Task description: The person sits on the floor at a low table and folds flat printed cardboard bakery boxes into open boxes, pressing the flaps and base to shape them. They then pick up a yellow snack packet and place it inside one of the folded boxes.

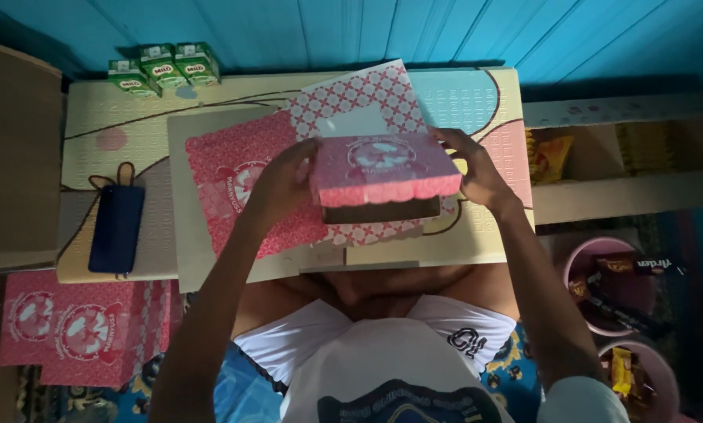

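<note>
A pink cardboard box (384,171) with a white round print on its lid and a brown open inside is lifted above a low table (117,117). My left hand (279,184) grips its left side. My right hand (477,168) holds its right side from behind. Under the box lie a flat unfolded pink box sheet (230,184) and a patterned pink-and-white sheet (359,94), both on a plain cardboard panel (191,235). My knees and white shirt fill the bottom of the view.
A dark blue phone (117,229) lies on the table's left. Three green drink cartons (164,66) stand at the back left. Flat pink boxes (81,329) are stacked at lower left. A cardboard tray with yellow packets (625,157) and pink tubs of snacks (610,290) sit right.
</note>
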